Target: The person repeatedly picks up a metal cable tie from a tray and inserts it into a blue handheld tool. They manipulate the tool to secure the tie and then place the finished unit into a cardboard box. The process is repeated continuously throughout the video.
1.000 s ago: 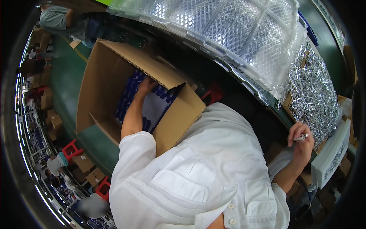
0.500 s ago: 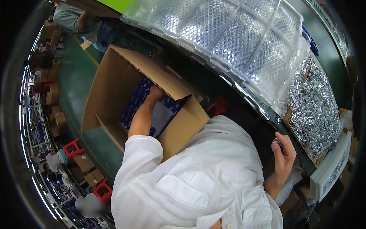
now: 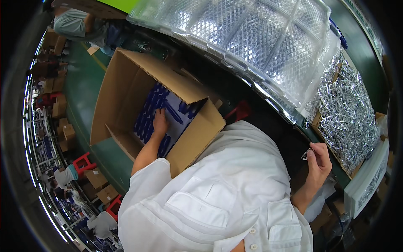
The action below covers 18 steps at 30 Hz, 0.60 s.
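My left hand is inside an open cardboard box, its fingers stretched over rows of dark blue, elongated pieces. The pieces' exact kind is too small to tell. Between the rows a pale sheet shows, with a single blue piece lying across it. On the right, the thumb and fingers of my right hand pinch a small shiny bent-wire metal clip. Beside that hand, a shallow carton holds a heap of similar shiny metal clips.
Clear plastic ribbed trays cover the bench ahead. A white stack of sheets or foam stands at the right. Red stools, cartons and several people line the left. A person in a grey top is at the far left.
My left hand has drawn back toward me and left within the box, uncovering more of the pale sheet and blue pieces. My right hand has shifted slightly right, still pinching the clip.
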### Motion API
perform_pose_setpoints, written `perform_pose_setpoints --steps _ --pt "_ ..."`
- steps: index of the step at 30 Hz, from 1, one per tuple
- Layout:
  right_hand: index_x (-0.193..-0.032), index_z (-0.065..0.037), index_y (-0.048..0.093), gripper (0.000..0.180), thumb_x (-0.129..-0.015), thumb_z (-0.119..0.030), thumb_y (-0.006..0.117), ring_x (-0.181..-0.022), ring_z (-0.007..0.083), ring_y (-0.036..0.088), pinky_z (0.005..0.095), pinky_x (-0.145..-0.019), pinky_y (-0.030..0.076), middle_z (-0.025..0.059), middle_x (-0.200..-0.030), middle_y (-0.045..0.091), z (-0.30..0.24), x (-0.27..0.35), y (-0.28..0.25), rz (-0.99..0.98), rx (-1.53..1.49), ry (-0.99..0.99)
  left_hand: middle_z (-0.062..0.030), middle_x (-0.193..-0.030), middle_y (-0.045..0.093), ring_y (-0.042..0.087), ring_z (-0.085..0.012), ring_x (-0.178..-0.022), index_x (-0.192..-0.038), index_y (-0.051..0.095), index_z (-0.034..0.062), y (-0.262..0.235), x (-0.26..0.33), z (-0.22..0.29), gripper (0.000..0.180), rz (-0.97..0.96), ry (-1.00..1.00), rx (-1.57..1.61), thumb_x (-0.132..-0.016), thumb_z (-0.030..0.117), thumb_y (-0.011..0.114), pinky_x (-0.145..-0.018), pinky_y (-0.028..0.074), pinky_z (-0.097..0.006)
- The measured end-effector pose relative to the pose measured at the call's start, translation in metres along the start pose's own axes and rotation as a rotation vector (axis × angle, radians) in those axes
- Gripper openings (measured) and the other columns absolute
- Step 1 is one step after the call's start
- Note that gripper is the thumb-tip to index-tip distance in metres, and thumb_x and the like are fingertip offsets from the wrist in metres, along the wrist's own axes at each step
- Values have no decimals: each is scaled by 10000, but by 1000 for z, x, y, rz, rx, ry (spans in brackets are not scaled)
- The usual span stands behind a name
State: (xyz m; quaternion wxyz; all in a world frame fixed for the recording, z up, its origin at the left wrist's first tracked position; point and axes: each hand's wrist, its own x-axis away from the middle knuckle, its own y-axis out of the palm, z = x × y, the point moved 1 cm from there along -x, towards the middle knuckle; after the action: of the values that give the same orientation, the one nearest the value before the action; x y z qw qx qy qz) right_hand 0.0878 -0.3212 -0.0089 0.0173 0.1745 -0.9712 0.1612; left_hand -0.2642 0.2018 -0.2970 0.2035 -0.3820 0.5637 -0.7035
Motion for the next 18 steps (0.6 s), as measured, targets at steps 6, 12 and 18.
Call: perform_pose_setpoints --steps 6,12,18 --pt "-1184 60 673 256 -933 107 695 -896 81 599 220 -793 499 41 -1071 621 16 -4 -11 75 -102 153 -149 -1531 499 460 -348 -1440 -1386 609 117 -7 -10 4 499 81 561 -241 -887 89 615 -1140 406 -540" --pt "-1123 33 656 203 -934 98 688 -889 90 591 232 -789 500 60 -1081 625 29 -4 -3 -107 -163 114 -126 -1436 572 485 -297 -1409 -1250 673 121 -1 -53 -8 371 29 849 -420 -887 188 642 -1140 379 -539" --pt "-1126 29 643 205 -932 76 693 -907 104 603 245 -820 501 73 -1080 647 32 -6 -5 -132 -126 62 -164 -1025 716 679 -366 -1115 -1086 657 69 -41 -40 4 464 -397 602 -239 -836 430 806 -954 496 -550"
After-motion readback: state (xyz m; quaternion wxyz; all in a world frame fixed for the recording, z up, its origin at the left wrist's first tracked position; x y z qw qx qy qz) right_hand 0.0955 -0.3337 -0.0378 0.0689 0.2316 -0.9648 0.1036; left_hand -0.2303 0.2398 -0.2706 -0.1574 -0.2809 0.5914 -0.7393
